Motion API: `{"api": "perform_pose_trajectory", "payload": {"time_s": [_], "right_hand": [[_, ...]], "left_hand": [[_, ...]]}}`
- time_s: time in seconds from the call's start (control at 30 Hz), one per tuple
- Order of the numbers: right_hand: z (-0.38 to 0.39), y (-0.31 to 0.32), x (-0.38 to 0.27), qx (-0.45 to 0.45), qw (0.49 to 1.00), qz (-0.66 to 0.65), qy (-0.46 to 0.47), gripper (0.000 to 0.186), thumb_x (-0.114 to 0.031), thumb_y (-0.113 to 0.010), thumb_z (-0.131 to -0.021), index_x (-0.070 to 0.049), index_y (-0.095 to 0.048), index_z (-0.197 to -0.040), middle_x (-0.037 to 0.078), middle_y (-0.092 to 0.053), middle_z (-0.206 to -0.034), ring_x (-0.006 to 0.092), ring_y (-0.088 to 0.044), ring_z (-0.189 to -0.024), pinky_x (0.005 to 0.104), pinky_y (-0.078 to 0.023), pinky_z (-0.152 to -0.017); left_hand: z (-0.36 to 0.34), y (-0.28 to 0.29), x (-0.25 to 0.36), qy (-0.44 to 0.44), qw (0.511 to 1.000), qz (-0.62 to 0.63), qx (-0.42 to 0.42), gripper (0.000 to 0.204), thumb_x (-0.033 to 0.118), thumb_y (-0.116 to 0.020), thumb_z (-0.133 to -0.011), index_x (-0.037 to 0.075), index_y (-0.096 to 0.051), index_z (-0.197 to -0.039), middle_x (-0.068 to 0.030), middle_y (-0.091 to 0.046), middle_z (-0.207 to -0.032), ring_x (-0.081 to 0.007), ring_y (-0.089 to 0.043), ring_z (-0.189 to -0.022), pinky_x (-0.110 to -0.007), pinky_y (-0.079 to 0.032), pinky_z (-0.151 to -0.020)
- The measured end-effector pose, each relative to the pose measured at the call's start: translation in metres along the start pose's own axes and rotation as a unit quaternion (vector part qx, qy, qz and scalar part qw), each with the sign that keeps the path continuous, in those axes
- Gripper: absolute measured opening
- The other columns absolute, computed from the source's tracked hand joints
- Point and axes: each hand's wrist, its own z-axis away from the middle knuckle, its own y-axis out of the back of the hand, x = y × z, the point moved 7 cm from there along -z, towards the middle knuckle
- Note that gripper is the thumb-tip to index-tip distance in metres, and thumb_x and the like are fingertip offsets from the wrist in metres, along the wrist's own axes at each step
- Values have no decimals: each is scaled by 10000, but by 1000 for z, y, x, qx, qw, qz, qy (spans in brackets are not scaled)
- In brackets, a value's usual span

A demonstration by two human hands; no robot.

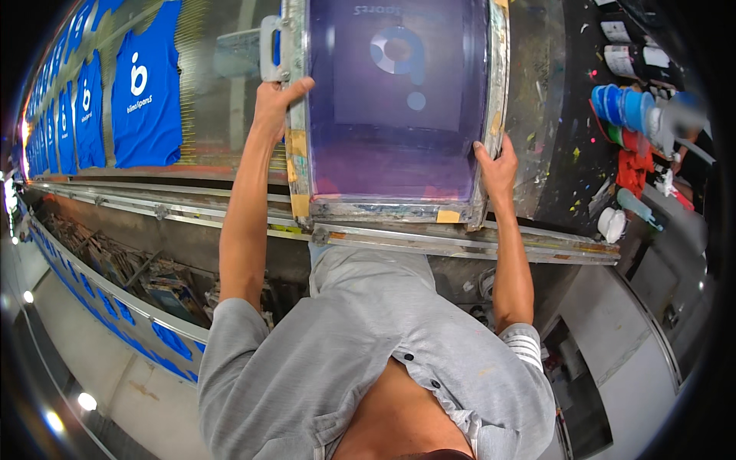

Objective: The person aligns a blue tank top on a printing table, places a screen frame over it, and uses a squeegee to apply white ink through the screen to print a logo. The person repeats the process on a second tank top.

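Observation:
A screen-printing frame point(299, 169) with taped, ink-stained metal sides lies in front of me over the printing table. Its purple mesh point(383, 146) carries a pale round logo near the far end, seen upside down. My left hand point(277, 107) grips the left rail, thumb over the top, just below a pale grey handle point(270, 47) fixed to that side. Lower down on the right rail, my right hand point(498, 165) holds on with the thumb on the inner edge. The fingers under the rails are partly hidden.
Blue printed shirt pieces point(149, 92) lie in a row along the table to the left. A metal rail point(429, 241) runs along the near edge. On the right stand ink containers point(621, 61), stacked blue tubs point(625, 106) and a red cloth point(635, 169). Stacked frames point(165, 280) sit beneath.

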Motion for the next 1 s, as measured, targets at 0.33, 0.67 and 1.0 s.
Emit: {"api": "perform_pose_trajectory", "payload": {"time_s": [0.33,0.67,1.0], "right_hand": [[8,-51,-19,71,984,129,104,538,-138,-790,-760,17,-626,-1249,149,-556,-1070,287,-590,-971,397,-489,-840],[28,-56,-15,82,971,205,92,614,-116,-837,-733,38,-586,-1272,150,-556,-1110,309,-598,-981,396,-493,-837],[23,-53,-5,88,981,153,80,570,-101,-831,-751,8,-622,-1270,86,-573,-1088,169,-516,-836,302,-417,-665]], "left_hand": [[-29,53,-13,-86,936,-313,137,576,72,-767,-725,-49,-600,-1263,-132,-595,-1142,-224,-637,-959,-358,-532,-829],[13,32,-9,-172,782,-590,98,879,234,-798,-751,42,-387,-1504,-202,-478,-1472,-369,-479,-1347,-525,-91,-1218],[16,49,-31,-143,880,-447,72,904,120,-753,-731,-47,-334,-1515,-199,-586,-1383,-280,-550,-1299,-529,121,-1209]]}}
